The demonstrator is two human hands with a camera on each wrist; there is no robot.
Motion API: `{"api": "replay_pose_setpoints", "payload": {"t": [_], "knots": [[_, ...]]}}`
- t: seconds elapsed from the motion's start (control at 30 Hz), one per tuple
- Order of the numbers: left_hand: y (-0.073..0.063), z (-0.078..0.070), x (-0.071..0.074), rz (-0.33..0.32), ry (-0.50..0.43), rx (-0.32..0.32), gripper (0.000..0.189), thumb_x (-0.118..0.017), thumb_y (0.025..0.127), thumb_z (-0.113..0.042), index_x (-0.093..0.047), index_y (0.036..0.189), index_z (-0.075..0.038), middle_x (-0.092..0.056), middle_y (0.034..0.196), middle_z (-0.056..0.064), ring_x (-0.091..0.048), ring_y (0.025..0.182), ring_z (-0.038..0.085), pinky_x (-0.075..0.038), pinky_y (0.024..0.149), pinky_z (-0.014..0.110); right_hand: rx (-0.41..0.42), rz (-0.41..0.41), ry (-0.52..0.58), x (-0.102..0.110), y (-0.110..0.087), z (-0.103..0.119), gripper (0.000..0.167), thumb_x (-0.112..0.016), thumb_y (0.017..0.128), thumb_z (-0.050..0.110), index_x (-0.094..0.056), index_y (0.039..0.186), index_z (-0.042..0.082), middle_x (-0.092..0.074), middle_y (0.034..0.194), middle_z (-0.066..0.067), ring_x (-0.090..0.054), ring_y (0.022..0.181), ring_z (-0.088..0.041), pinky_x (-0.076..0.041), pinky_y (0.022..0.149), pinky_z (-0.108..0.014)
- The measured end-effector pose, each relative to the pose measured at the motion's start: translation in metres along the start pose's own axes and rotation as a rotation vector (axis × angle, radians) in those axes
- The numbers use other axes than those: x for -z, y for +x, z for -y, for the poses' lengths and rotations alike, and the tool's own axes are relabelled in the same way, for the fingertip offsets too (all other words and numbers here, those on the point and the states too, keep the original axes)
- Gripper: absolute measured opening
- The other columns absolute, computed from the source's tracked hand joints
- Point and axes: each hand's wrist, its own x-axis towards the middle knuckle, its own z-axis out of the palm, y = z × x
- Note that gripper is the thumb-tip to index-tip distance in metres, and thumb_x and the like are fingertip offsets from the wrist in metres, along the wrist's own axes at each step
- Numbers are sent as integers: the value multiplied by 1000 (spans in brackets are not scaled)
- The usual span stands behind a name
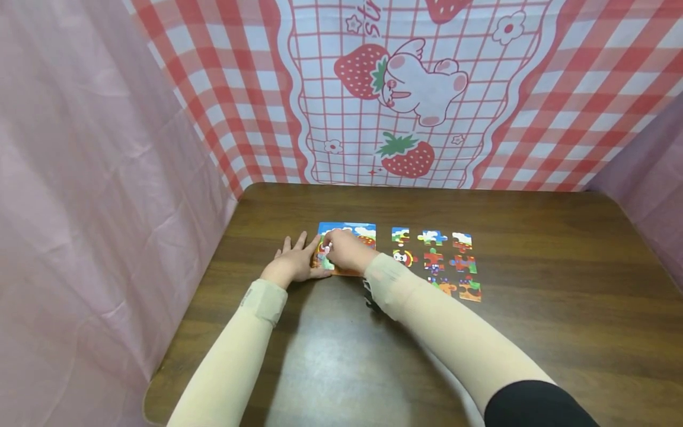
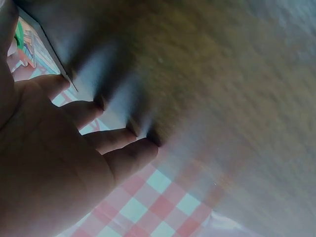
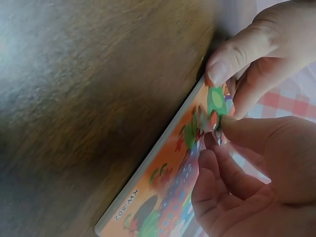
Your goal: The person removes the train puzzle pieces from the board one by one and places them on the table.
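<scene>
A colourful puzzle board (image 1: 366, 231) lies on the table, its lower edge marked KW-802 in the right wrist view. My right hand (image 1: 349, 250) is over the board's left half, thumb and fingers pinching a small puzzle piece (image 3: 215, 122) at the picture surface. My left hand (image 1: 295, 263) rests at the board's left edge with its fingers spread on the tabletop. Its thumb (image 3: 218, 72) touches the near left corner of the board. In the left wrist view the left fingers (image 2: 131, 155) are straight, and only a sliver of the board shows.
Right of the board several loose puzzle pieces (image 1: 433, 259) lie in rough rows, partly hidden by my right forearm. The brown wooden table (image 1: 560, 267) ends at a red-checked cloth (image 1: 256, 107) behind. A pink curtain (image 1: 96, 178) hangs on the left.
</scene>
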Motion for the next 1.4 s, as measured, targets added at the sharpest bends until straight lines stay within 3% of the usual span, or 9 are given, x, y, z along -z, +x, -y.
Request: {"api": "replay_pose_setpoints", "payload": {"t": [0.23, 0.53, 0.63, 0.8, 0.97, 1.4], "knots": [[-2, -1, 2, 7, 6, -3, 99, -59, 93, -68, -4, 165, -28, 2, 169, 15, 3, 148, 51, -13, 116, 64, 72, -35, 15, 3, -3, -6, 19, -67, 95, 1, -74, 112, 2, -71, 110, -10, -61, 89, -20, -52, 81, -35], [0, 1, 1, 1, 6, -1, 100, -59, 92, -69, -5, 166, -27, 2, 169, 14, 2, 148, 51, -14, 116, 64, 76, -57, 184, 12, -16, -29, 18, -69, 97, 7, -73, 114, 3, -66, 83, -2, -58, 68, -14, -48, 61, -29], [0, 0, 1, -2, 0, -1, 101, -60, 92, -68, -5, 166, -27, 2, 169, 14, 3, 149, 50, -13, 116, 64, 58, -61, 239, 17, -27, -41, 18, -68, 98, 8, -72, 115, 2, -67, 80, -4, -58, 63, -15, -49, 57, -30], [-1, -1, 0, -13, -11, -4, 101, -61, 92, -67, -6, 166, -27, 1, 169, 14, 4, 149, 50, -12, 116, 63, 34, -70, 295, 24, -48, -57, 18, -67, 99, 8, -71, 115, 2, -69, 84, -6, -59, 64, -17, -51, 60, -34], [-1, 1, -2, -15, -27, -11, 101, -62, 92, -66, -7, 166, -26, 1, 169, 14, 4, 149, 51, -12, 116, 64, 49, -74, 272, 30, -71, -72, 18, -68, 98, 7, -72, 115, 2, -68, 85, -2, -58, 72, -16, -49, 67, -35], [-1, 2, 0, -10, -41, -14, 101, -63, 92, -66, -6, 166, -27, 2, 169, 13, 5, 149, 51, -11, 116, 63, 4, -69, 269, 44, -126, -110, 16, -71, 96, 5, -73, 112, 3, -70, 88, 0, -64, 78, -16, -52, 69, -36]]}}
